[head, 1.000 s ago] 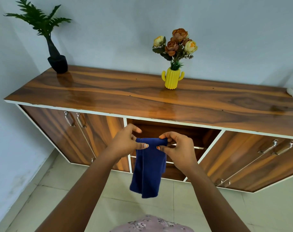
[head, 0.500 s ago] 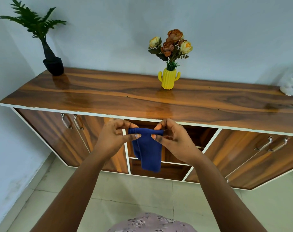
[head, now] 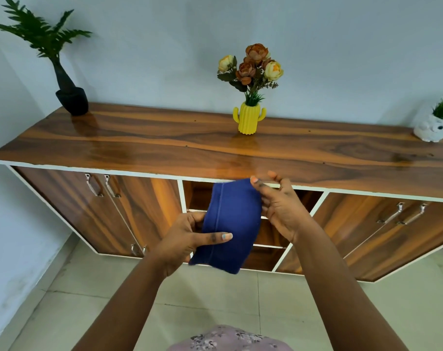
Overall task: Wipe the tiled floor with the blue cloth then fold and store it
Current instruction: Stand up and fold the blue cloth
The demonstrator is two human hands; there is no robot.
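Note:
The blue cloth (head: 228,224) is folded into a compact rectangle and held in the air in front of the cabinet's open middle shelves (head: 273,234). My left hand (head: 182,239) grips its lower left side, thumb lying across the front. My right hand (head: 278,206) pinches its upper right corner, the other fingers spread. The pale tiled floor (head: 240,300) lies below.
A long wooden cabinet (head: 139,145) runs along the wall, with shut double doors on the left (head: 101,198) and on the right (head: 392,224). On top stand a black potted plant (head: 72,97), a yellow cactus vase of flowers (head: 249,117) and a white planter (head: 435,127).
The cloth hung long from both hands at its top edge. It is now folded shorter; my left hand has dropped to its lower side and it has tilted.

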